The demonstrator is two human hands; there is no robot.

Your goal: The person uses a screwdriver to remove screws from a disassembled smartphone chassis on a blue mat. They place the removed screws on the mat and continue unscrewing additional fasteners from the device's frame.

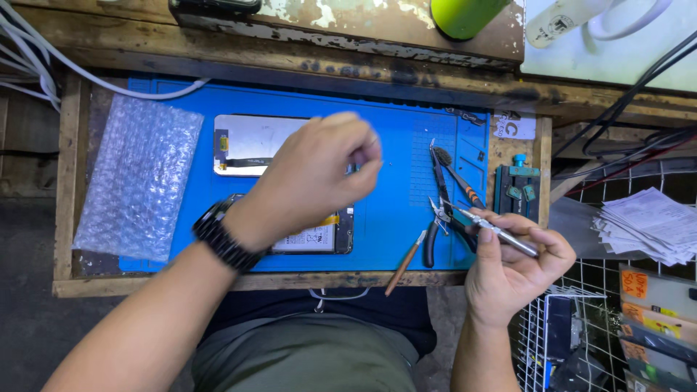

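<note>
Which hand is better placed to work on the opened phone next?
Probably the left hand: it hovers directly above the opened phone. The right hand grips a metal tool at the blue mat's right edge.

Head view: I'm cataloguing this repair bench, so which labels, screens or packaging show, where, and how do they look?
Detached phone screen panel: upper blue mat, pale glossy rectangle.
White label on opened phone: mid mat, under the left hand.
Clear bubble wrap sheet: left of mat.
Small white tag: bench's upper right.
Orange tags: lower right, on packets.
</note>
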